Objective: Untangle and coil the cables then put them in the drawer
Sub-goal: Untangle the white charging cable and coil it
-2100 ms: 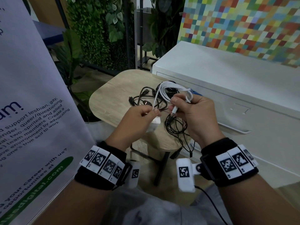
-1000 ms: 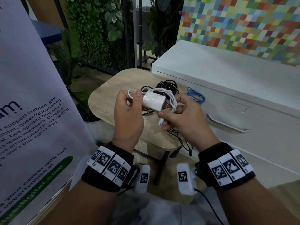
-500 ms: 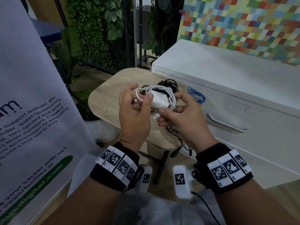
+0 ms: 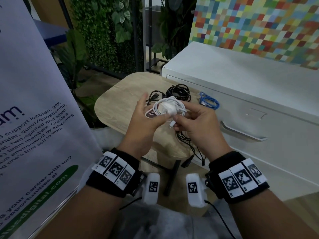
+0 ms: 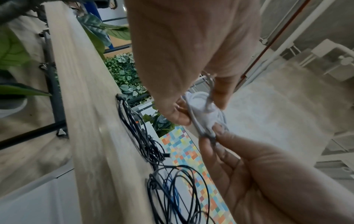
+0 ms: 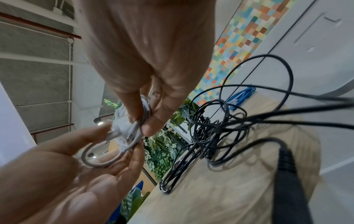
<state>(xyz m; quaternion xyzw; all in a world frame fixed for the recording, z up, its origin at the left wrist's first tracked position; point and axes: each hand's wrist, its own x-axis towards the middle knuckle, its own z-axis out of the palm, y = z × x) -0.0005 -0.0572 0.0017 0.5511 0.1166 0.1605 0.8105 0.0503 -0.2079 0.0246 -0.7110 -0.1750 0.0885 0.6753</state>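
Both hands (image 4: 172,121) pinching white charger coil (image 4: 168,107) — black cable tangle (image 4: 178,92) behind

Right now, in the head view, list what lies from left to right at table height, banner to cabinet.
Banner → left hand → white cable wound round its charger → right hand → blue cable → drawer handle on the white cabinet. The black cables are left out: they overlap the hands.
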